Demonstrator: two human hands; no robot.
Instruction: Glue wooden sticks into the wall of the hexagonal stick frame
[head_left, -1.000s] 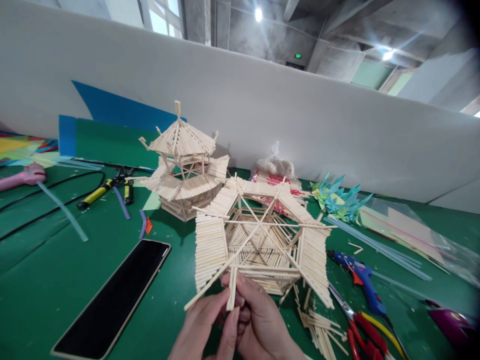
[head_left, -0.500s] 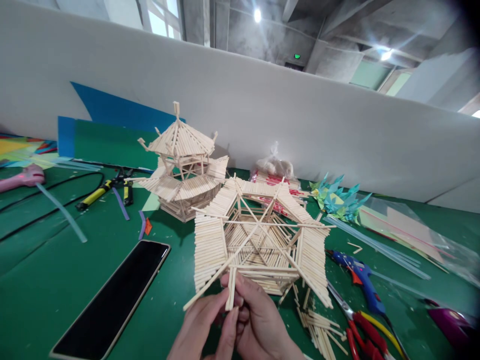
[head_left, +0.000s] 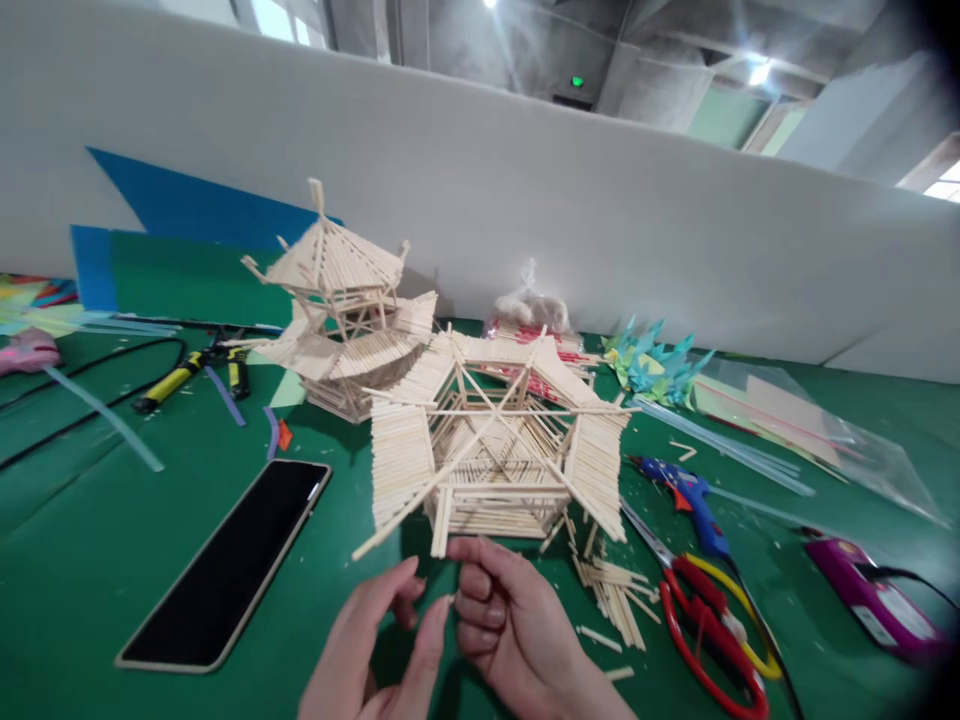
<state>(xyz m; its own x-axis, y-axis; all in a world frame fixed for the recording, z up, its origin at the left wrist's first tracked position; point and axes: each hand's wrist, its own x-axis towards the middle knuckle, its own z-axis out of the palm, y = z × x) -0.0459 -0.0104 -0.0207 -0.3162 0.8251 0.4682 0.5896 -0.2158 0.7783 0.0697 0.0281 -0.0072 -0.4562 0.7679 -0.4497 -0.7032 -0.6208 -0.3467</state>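
In front of me stands an unfinished pavilion model (head_left: 497, 437) of pale thin sticks, with a six-sided frame and slatted roof panels. Two short sticks (head_left: 442, 522) jut from its near edge toward me. My left hand (head_left: 369, 640), thumb and fingers apart, is just below them and holds nothing visible. Beside it my right hand (head_left: 517, 625) has its fingers curled and its index fingertip close to the sticks' ends. A tiny pale tip shows between the hands; what the right fingers hold is mostly hidden.
A finished two-tier stick pavilion (head_left: 341, 310) stands behind on the left. A phone (head_left: 229, 565) lies at left. At right are loose sticks (head_left: 619, 595), red-handled scissors (head_left: 705, 625), a blue glue gun (head_left: 686, 497) and a purple device (head_left: 874, 595). Yellow-black pliers (head_left: 171, 382) lie further left.
My hands have drawn back from the two short sticks, which stay on the near edge of the model. The left fingers have spread apart. The whole view has shifted slightly.
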